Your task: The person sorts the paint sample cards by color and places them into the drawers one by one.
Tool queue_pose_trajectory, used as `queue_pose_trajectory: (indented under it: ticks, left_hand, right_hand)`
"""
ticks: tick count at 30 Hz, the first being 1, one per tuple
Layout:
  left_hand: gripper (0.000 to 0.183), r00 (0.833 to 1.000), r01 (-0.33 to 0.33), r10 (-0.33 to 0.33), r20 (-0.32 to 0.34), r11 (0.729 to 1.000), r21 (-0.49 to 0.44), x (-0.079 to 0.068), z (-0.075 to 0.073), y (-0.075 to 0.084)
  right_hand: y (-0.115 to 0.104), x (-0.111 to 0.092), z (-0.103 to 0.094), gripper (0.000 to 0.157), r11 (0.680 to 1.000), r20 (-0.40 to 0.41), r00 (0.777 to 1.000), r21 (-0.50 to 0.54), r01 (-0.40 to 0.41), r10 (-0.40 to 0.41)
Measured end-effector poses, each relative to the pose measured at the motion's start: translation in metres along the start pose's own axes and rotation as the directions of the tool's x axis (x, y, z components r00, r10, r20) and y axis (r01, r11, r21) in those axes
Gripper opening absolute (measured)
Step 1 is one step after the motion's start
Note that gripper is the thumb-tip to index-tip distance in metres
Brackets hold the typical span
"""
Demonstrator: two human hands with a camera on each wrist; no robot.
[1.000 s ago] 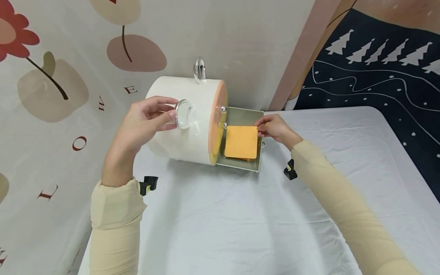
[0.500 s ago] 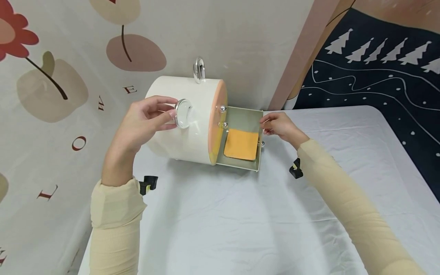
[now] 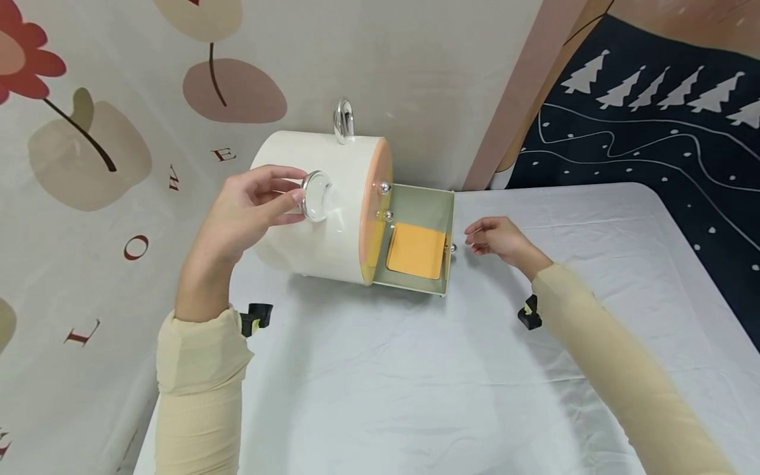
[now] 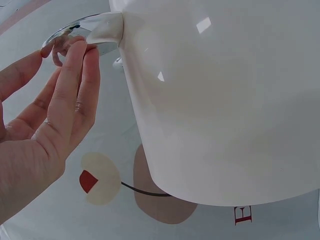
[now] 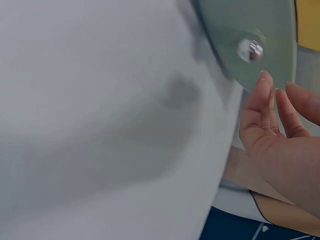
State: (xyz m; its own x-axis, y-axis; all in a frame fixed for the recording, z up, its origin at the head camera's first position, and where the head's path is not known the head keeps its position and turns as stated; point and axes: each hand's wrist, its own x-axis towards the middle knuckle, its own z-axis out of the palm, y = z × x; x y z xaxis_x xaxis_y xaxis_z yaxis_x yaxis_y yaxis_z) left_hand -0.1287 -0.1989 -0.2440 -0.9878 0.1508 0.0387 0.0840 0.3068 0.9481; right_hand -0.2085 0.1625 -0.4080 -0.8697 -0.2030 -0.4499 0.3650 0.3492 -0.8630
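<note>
A white drum-shaped drawer box (image 3: pixel 309 254) lies on its side, its peach and yellow end facing right. My left hand (image 3: pixel 255 204) pinches the curved silver handle (image 3: pixel 307 198) on its near side; the left wrist view shows fingertips and thumb around that chrome handle (image 4: pixel 75 30). From the box's right end a sage-green drawer (image 3: pixel 423 201) is pulled out, with square orange sheets (image 3: pixel 417 251) stacked flat inside. Just right of the drawer's round silver knob (image 3: pixel 454 249) hovers my right hand (image 3: pixel 499 239), fingers loosely bent and holding nothing. In the right wrist view its fingertips are below the knob (image 5: pixel 250 50).
A second silver handle (image 3: pixel 344 122) stands up on the box's far side. Two more knobs (image 3: pixel 386 189) sit on its end face. White cloth (image 3: pixel 380 369) covers the table. A printed curtain (image 3: pixel 415 79) hangs close behind the box, and a dark tree-patterned cloth (image 3: pixel 629 145) is at right.
My right hand has let go of the orange sheet, which now lies on the stack in the drawer. That hand has withdrawn right and down towards the knob. My left hand stays on the handle.
</note>
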Motion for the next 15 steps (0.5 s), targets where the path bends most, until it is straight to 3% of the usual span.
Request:
queue_pose_trajectory:
  ticks: [7,15]
  left_hand:
    - [0.033,1.0,0.005,-0.005,0.001,1.0,-0.003,-0.001,0.0,0.0]
    - [0.033,1.0,0.006,-0.006,0.0,1.0,0.014,0.0,0.0,0.001]
  right_hand:
    - [0.022,0.003,0.014,0.022,0.999,0.026,1.0,0.047,-0.009,0.007]
    - [0.028,0.006,0.025,0.016,0.996,0.009,1.0,0.091,0.012,-0.013]
